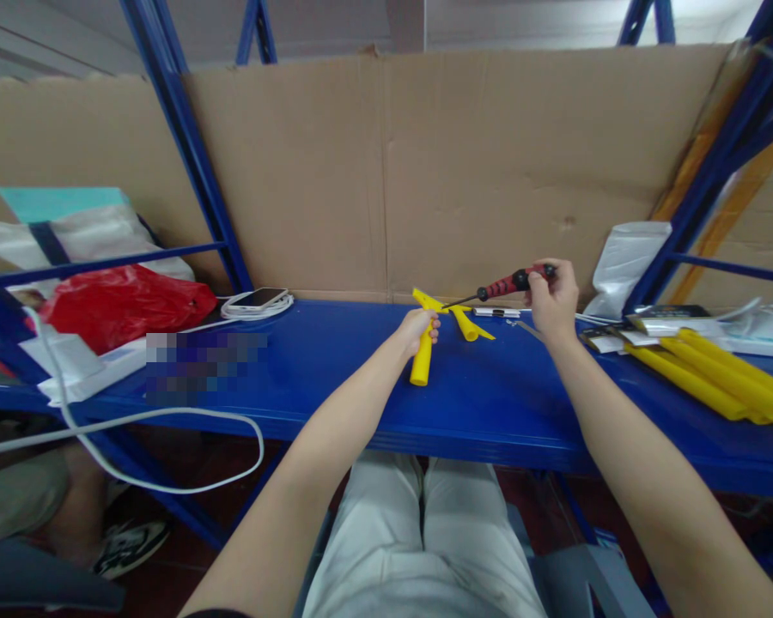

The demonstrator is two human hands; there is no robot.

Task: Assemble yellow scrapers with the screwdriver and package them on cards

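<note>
My left hand (pixel 420 330) is closed around a yellow plastic tool with a tubular handle (pixel 420 369). The handle points down towards me, and a flatter yellow head shows above my fingers. In my right hand (pixel 552 300) is a screwdriver (pixel 503 286) with a red and black handle, its shaft pointing left. Its tip meets or lies just in front of the yellow head; I cannot tell whether it touches a screw. Just behind and right of my left hand, a second yellow plastic piece (pixel 467 328) lies on the blue table.
The blue table (pixel 489 403) backs onto a cardboard panel (pixel 296 172). Several yellow tubes (pixel 715 378) and packets lie at right. Small black-and-white items (pixel 497 313) lie near the back. A phone (pixel 261 298), white cable (pixel 167 414) and red bag (pixel 129 300) are at left. Another person's shoe (pixel 129 545) shows below.
</note>
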